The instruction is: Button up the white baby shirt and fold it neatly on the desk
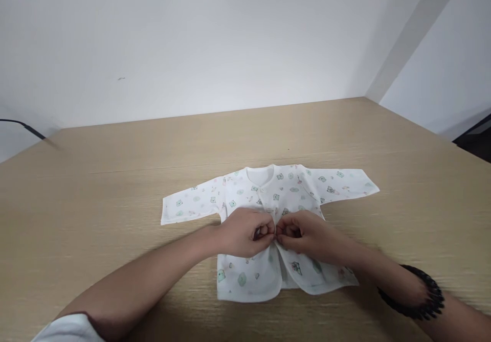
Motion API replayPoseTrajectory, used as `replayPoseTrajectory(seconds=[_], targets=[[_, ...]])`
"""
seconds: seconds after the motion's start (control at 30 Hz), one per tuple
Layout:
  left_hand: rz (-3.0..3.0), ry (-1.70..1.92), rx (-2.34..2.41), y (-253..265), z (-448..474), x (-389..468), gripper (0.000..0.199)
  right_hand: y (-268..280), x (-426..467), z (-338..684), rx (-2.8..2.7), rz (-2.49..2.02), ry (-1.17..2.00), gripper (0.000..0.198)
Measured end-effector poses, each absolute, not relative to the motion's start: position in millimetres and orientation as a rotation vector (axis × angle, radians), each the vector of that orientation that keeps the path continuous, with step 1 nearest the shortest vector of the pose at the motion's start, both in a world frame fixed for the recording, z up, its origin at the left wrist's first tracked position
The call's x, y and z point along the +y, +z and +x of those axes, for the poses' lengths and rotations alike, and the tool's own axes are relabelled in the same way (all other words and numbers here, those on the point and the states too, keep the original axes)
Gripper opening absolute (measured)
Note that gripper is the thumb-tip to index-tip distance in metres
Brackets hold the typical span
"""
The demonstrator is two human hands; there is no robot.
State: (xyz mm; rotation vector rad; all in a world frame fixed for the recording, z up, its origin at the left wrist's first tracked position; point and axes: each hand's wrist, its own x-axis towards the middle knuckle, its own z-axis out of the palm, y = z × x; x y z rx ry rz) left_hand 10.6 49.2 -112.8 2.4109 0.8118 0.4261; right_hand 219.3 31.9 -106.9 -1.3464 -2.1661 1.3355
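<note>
While both hands (276, 234) pinch shirt (264, 229) (mid-front), sleeves flat

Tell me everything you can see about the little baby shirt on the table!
The small white long-sleeved baby shirt looks like soft cotton, printed with tiny green and pink pictures. It lies flat, front up, on the light wooden table, both sleeves spread sideways. Its round neckline is closed at the top, but the two front flaps part near the hem. The left hand and right hand pinch the front edges together at the middle.
</note>
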Motion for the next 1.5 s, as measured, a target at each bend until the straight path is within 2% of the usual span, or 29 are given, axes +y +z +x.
replayPoseTrajectory(seconds=[0.27,0.5,0.67,0.87,1.07,1.17,1.27,1.33,1.4,1.5], targets=[[2.353,0.481,0.794,-114,10,51,0.014,-107,35,223,-2.109,-1.344,1.475,0.01],[2.261,0.593,0.746,-116,9,52,0.007,-99,38,226,-2.105,-1.301,1.588,0.012],[2.232,0.638,0.705,-114,9,53,0.007,-101,36,225,-2.163,-1.283,1.524,0.013],[2.287,0.582,0.702,-115,8,54,0.014,-112,33,222,-2.199,-1.403,1.192,0.016],[2.35,0.67,0.761,-117,6,53,0.017,-113,37,222,-2.124,-1.321,1.219,0.019],[2.331,0.738,0.885,-117,-6,68,0.019,-110,53,238,-2.034,-1.336,0.993,0.021],[2.232,0.898,1.158,-114,-32,95,0.022,-114,78,270,-1.894,-1.457,0.48,0.026],[2.175,0.911,1.387,-113,-51,112,0.03,-124,96,294,-1.873,-1.507,0.189,0.038],[2.182,0.793,1.504,-112,-69,125,0.038,-136,110,313,-1.962,-1.513,0.12,0.043],[2.287,0.555,1.508,-109,-86,134,0.032,-147,120,327,-2.092,-1.503,0.115,0.035]])
